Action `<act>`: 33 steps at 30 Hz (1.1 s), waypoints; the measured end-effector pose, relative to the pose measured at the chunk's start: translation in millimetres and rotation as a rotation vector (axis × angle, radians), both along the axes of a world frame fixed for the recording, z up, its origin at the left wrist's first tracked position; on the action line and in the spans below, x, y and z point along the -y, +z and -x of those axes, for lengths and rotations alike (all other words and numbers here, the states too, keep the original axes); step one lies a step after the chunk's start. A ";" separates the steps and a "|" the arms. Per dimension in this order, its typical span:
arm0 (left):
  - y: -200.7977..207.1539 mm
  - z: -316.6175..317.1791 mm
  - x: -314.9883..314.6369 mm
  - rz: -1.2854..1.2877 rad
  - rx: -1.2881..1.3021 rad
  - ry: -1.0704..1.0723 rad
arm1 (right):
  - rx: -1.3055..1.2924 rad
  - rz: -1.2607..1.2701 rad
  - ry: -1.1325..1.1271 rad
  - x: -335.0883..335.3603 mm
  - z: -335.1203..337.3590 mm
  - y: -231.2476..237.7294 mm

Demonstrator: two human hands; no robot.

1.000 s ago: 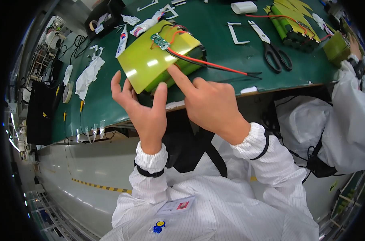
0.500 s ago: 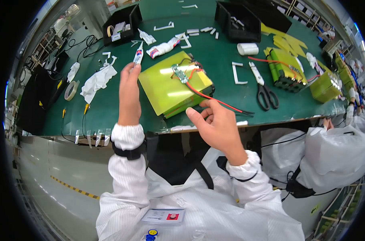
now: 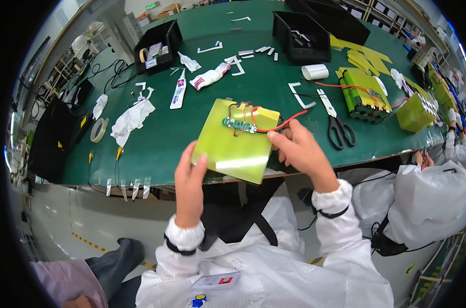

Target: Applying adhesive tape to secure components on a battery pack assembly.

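Note:
I hold a battery pack [image 3: 233, 146] faced with a yellow-green sheet at the table's near edge. My left hand [image 3: 190, 177] is closed on its left edge, thumb on top. On the right side, my right hand [image 3: 299, 149] grips the pack close to its red wires [image 3: 289, 122]; some of its fingers are hidden beneath. A small green circuit board [image 3: 239, 124] lies on the sheet, with red and black wires running from it. Beyond the pack, a white glue tube [image 3: 178, 92] lies on the table, apart from both hands.
Black scissors [image 3: 340, 128] and a second battery pack [image 3: 364, 95] lie to the right. A crumpled white cloth [image 3: 131, 121] and a tape roll [image 3: 99, 130] are on the left. Black bins [image 3: 301, 51] stand at the back. Another person's leg [image 3: 121, 258] shows at lower left.
My left hand has let go of the glue tube and taken the pack's left edge. The pack has turned and come nearer, with my right hand now on it. A person has appeared at lower left.

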State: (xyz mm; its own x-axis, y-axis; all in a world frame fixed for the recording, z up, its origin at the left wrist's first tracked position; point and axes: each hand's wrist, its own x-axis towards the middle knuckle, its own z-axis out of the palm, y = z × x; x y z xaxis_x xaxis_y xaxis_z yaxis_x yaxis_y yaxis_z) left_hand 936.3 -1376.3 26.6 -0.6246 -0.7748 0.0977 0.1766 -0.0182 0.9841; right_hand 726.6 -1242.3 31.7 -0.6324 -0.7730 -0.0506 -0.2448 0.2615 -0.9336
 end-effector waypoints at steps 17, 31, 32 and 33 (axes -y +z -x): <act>-6.2 -2.1 71.0 0.503 0.106 -0.483 | -0.291 0.032 0.315 -30.1 11.4 4.2; -7.1 8.9 85.4 0.624 0.038 -0.523 | -0.502 0.116 0.544 -18.7 23.6 27.5; -4.4 7.2 87.4 0.652 0.035 -0.513 | -0.500 0.120 0.544 -19.4 21.9 27.0; -2.9 5.2 88.5 0.678 0.034 -0.501 | -0.499 0.102 0.514 -20.3 18.7 25.8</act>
